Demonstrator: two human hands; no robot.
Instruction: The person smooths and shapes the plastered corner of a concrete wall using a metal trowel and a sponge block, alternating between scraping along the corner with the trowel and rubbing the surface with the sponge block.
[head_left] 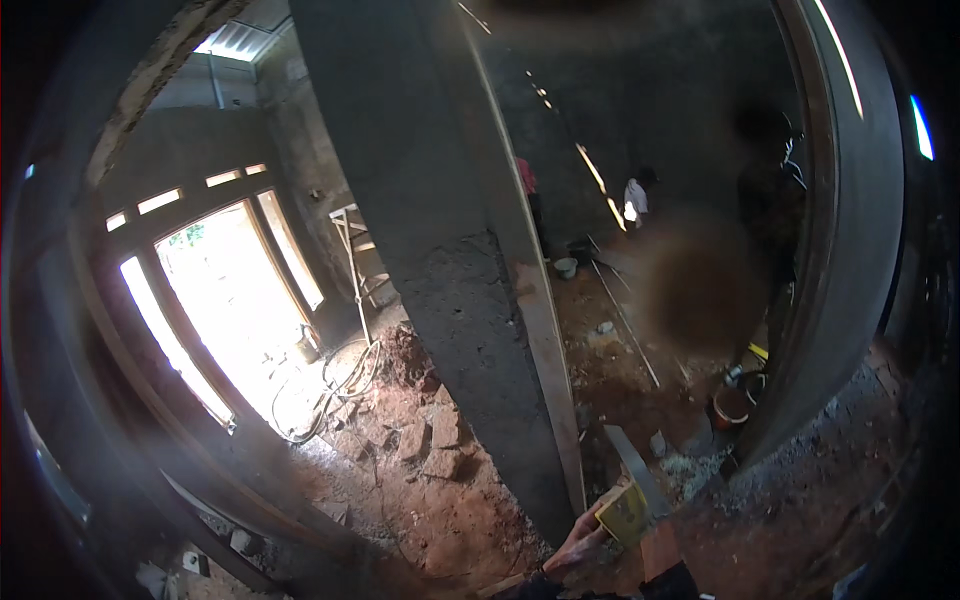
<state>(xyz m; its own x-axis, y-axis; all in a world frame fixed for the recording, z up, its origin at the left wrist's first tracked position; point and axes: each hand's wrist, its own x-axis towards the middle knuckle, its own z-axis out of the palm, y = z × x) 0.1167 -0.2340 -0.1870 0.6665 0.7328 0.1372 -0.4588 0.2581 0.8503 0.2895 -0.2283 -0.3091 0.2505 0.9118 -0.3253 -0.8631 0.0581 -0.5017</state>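
At the lower middle, my left hand [580,542] is closed on the left edge of a yellow block-like piece [625,515], its exact kind unclear. A long pale grey flat strip [638,465] rises beside the yellow piece, slanting up to the left; whether the two are joined I cannot make out. My right hand [660,550] is just right of them below a dark sleeve edge, with its fingers hidden. Directly ahead stands a grey plastered wall end [470,290], its lower part rougher and darker. The yellow piece is close to the foot of this wall, beside its pale wooden frame edge [560,400].
Several loose bricks [430,445] and a coiled hose [325,400] lie on the reddish dirt floor at left. A wooden trestle [352,260] stands behind. Through the opening are a bucket [732,403], poles [628,325] and people [635,197]. A blurred spot hides part of the view.
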